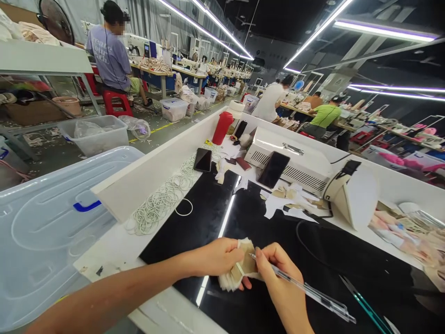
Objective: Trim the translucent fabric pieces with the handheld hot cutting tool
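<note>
1. Small cream wad [239,271] of thin flat pieces, low centre, held just above the near edge of the glossy black tabletop [194,222] rather than lying flat on it. Maybe a pale band across the middle, can't say for sure.
2. Clamped round the wad's far side: left hand [215,256], thumb on top, fingers curled under.
3. Closed in a writing grip on a clear pen [306,292]: right hand [278,273]. Tip touching the wad's top face, barrel trailing off to the lower right.
4. For a clean mark, my guess: firm left pinch to stop the layers fanning or sliding, light pressure with nothing hard behind them, short strokes. Probably steadier with the wad rested on the black.
5. Just right of the pen, lying on the black: teal-handled snips [365,306], blades hard to make out.
6. Further up on the white ledge [135,181]: loose heap of white rubber bands [160,202], plus one stray ring [183,207] on the black.
7. Beyond that: flat phone [202,160], second phone [273,169] propped against a white box machine [295,160], paper scraps [281,204], red bottle [222,127], white cone [354,192] with a cable.
8. Far left: translucent bin lid [45,222] with a blue handle. Way back: other people seated at benches.
</note>
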Motion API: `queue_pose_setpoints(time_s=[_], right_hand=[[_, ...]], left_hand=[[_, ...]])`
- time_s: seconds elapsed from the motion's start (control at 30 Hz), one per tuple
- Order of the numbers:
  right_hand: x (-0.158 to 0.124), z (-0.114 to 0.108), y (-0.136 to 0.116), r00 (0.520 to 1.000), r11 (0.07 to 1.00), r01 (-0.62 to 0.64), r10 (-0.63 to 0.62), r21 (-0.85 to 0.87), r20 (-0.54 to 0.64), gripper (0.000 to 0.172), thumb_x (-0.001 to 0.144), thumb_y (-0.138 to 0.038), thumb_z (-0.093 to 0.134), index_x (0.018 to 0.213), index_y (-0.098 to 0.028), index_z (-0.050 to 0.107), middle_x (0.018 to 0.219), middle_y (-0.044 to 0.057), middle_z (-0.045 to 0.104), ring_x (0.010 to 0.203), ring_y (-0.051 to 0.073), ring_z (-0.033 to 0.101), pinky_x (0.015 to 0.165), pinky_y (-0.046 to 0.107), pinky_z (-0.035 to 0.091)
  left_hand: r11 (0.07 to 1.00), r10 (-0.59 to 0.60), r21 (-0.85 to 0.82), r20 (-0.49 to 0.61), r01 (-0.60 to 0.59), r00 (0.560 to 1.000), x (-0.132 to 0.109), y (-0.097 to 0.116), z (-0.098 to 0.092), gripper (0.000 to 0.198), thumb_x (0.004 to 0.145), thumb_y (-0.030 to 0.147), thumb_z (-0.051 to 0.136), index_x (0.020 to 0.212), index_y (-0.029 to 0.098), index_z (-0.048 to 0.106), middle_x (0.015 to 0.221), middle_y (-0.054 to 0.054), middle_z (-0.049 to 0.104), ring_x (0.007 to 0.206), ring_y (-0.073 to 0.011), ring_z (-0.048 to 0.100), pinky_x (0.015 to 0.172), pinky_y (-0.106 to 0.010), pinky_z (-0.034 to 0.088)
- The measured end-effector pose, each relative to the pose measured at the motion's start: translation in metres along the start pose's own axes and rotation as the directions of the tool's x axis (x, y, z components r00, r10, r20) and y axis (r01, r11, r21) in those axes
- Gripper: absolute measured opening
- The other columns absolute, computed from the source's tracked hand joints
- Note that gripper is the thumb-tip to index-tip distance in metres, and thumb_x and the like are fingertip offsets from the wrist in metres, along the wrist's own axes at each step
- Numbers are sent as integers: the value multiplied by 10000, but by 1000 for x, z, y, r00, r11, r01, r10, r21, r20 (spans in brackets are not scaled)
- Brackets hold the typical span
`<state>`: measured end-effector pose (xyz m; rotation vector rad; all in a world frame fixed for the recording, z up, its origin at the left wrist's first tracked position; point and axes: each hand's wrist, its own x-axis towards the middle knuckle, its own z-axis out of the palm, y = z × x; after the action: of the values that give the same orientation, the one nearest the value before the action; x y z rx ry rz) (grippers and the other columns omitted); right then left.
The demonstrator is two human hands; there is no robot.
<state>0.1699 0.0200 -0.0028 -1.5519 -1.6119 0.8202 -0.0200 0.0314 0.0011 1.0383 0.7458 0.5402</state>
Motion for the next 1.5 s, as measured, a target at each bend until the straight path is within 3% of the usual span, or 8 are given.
queue_pose_setpoints(time_s=[0.27,0.63,1.0,1.3,1.5], right_hand=[[-6,8,-10,999,1000,-28,27,-5,-31,445,837,-593,619,615,-224,508,554,-42,473,521,123,434,505,243,358],[-7,13,-6,999,998,-50,49,-25,-22,429,831,-609,623,641,-237,526,546,-37,521,483,144,519,478,255,406],[-7,12,-1,999,999,-33,33,29,22,441,843,-554,625,601,-228,453,550,-59,429,475,120,479,489,249,388],[-7,7,-13,995,995,-87,89,59,-43,411,843,-541,612,618,-221,487,577,-42,423,554,127,399,520,248,329],[-8,8,-9,997,997,-76,75,18,15,395,878,-522,584,643,-222,483,552,-47,441,545,129,425,550,257,339]], left_hand=[[1000,-11,16,-3,11,1000,-2,1,0,223,948,268,420,959,142,603,744,-60,704,596,-144,646,580,-226,490],[1000,-24,-13,-24,23,999,0,1,2,219,949,321,462,927,143,588,732,-69,704,601,-159,643,616,-266,524],[999,-13,-42,-17,12,1000,1,-4,1,218,953,321,459,938,145,587,738,-71,700,629,-167,659,638,-280,542],[999,0,-37,13,1,1000,0,1,1,204,937,249,418,897,143,588,692,-46,680,565,-127,623,576,-212,498],[1000,-11,-24,-1,11,1000,-2,3,2,202,932,238,414,915,147,593,705,-48,692,585,-134,636,596,-221,502]])
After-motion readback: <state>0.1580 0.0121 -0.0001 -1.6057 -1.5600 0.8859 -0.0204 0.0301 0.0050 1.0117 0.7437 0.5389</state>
